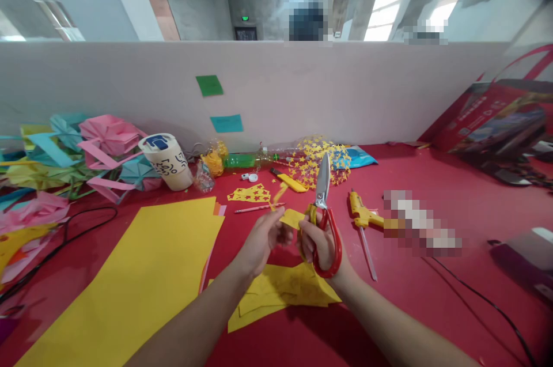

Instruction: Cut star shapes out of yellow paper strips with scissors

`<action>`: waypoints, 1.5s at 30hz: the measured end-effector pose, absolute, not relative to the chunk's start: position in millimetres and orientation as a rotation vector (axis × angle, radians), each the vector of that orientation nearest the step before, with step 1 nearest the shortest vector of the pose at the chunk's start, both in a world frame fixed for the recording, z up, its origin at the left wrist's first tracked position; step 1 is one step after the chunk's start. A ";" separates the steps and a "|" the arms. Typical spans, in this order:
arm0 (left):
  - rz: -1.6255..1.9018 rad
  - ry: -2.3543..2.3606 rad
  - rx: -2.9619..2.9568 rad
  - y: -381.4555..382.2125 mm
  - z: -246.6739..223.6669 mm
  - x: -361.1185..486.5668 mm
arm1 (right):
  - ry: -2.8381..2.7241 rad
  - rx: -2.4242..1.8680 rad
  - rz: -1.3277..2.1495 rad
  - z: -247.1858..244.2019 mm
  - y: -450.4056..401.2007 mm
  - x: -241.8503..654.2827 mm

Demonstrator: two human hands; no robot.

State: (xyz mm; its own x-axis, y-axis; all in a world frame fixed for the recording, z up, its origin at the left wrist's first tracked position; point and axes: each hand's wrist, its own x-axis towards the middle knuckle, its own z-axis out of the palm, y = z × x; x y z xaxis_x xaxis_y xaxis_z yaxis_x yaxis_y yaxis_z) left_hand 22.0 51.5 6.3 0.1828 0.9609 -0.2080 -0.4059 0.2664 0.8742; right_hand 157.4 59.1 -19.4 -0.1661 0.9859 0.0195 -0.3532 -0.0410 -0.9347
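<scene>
In my right hand [322, 240] are scissors [321, 182] with red and yellow handles. Their blades point up and look closed. A small piece of yellow paper [292, 218] spans the space between both hands, its right end at my right fingertips. My left hand [268, 234] has its fingers curled, thumb at the paper's left end. A narrow yellow strip [279, 194] shows just above the left fingertips. Below the hands lie cut yellow sheets [280, 292]. Beyond them are a pink pencil [254, 207], a sheet with star-shaped holes [249, 192] and a yellow utility knife [294, 182].
Large yellow sheets [138, 275] cover the left table. Behind them stand a paper cup [167, 162] and folded paper flowers [110, 131]. A pile of yellow stars [319, 159] lies by the partition [345, 90]. To the right are a glue gun [360, 211] and a black cable [479, 298].
</scene>
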 end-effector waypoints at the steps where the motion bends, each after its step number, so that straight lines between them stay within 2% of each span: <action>1: 1.067 0.856 0.747 51.4 5.0 23.6 | -1.049 -0.868 1.477 -18.8 59.0 157.1; 9: 1.048 1.070 1.107 53.8 11.1 23.5 | -1.071 -0.947 1.465 -21.1 59.7 157.1; 18: 0.970 1.089 1.098 55.8 14.2 17.0 | -1.097 -1.005 1.465 -19.1 63.8 159.2; 22: 1.094 1.094 1.025 57.9 18.8 8.1 | -1.177 -1.044 1.459 -11.4 63.2 167.2; 30: 1.539 1.107 0.794 71.2 34.7 -23.3 | -1.933 -1.106 1.413 5.4 56.2 173.7; 45: 1.506 1.260 1.023 64.9 41.1 -19.2 | -1.944 -1.108 1.519 4.7 45.7 171.6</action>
State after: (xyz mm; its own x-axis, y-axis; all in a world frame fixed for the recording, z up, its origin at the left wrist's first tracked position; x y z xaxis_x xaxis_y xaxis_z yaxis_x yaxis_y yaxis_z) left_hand -19.2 64.9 41.1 -0.2585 0.9649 0.0473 -0.1234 -0.0816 0.9890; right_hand 171.6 45.7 4.7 -0.5862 0.7990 -0.1341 0.3231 0.0788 -0.9431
